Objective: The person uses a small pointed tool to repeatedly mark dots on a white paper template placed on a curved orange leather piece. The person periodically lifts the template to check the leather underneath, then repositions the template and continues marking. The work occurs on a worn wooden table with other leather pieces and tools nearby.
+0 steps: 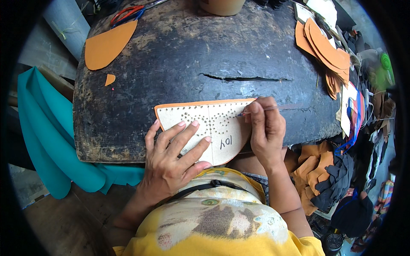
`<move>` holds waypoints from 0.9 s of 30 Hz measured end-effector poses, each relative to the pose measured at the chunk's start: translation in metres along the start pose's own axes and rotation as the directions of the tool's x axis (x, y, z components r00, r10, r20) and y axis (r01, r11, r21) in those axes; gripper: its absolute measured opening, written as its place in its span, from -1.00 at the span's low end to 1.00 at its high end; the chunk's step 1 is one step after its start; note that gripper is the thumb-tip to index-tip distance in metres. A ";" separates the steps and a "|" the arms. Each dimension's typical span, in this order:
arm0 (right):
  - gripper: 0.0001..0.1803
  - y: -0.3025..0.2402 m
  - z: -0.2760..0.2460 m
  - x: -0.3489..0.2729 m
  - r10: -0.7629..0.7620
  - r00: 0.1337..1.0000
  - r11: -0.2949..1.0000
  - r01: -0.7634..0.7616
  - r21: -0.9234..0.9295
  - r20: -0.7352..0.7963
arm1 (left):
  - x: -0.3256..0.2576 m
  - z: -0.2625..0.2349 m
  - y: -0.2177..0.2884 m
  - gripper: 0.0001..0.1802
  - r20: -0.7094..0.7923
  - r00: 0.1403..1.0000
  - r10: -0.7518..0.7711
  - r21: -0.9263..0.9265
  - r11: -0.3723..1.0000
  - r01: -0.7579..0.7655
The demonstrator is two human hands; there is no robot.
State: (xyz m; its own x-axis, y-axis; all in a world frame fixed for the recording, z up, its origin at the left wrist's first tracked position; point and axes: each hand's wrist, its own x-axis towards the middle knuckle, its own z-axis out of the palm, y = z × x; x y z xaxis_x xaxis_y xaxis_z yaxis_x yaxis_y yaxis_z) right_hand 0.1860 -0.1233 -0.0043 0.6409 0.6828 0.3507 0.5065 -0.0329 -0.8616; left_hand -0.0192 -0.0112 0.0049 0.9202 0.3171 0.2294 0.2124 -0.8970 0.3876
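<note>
Currently the largest thing I log is the dark, worn wooden work block [192, 55], scarred and cracked across its middle, filling the upper centre of the head view. Left of it and lower, a teal sheet [42, 132] hangs in folds past the block's edge. At the bottom I see the person's yellow shirt [222, 230]. To the right of the block, a heap of brown and black leather offcuts [329, 179] lies near the right forearm, and above it a fanned stack of orange cut pieces [326, 47] sits at the block's upper right edge. On the block's upper left corner rests a single large orange cut piece [106, 45], with red-handled scissors [128, 13] just beyond it and a small orange scrap [109, 79] below it. The work itself is at the block's near edge, centre: a pale cardboard template [213, 123] dotted with rows of small holes, lying on top of an orange sheet [200, 103] whose rim shows only along the template's upper and left edges. The left hand [171, 158] lies flat on the template's lower left part, fingers spread wide and pressing it down. The right hand [267, 128] is at the template's right end, fingers pinched narrowly around a thin pen-like tool [256, 111] whose tip touches the template near its upper right corner.
</note>
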 end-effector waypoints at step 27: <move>-0.89 -0.005 0.000 0.001 -0.085 0.984 0.996 0.080 0.038 0.156 | 0.002 -0.001 0.000 -0.47 -0.011 1.000 0.007 -0.011 1.000 -0.007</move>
State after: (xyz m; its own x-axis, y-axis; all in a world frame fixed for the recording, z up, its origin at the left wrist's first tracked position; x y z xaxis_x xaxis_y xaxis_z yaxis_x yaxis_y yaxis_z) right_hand 0.1838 -0.1224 0.0002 0.4975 0.7887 0.3612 0.5337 0.0499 -0.8442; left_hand -0.0178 -0.0104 0.0061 0.9182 0.3141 0.2414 0.2023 -0.8957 0.3959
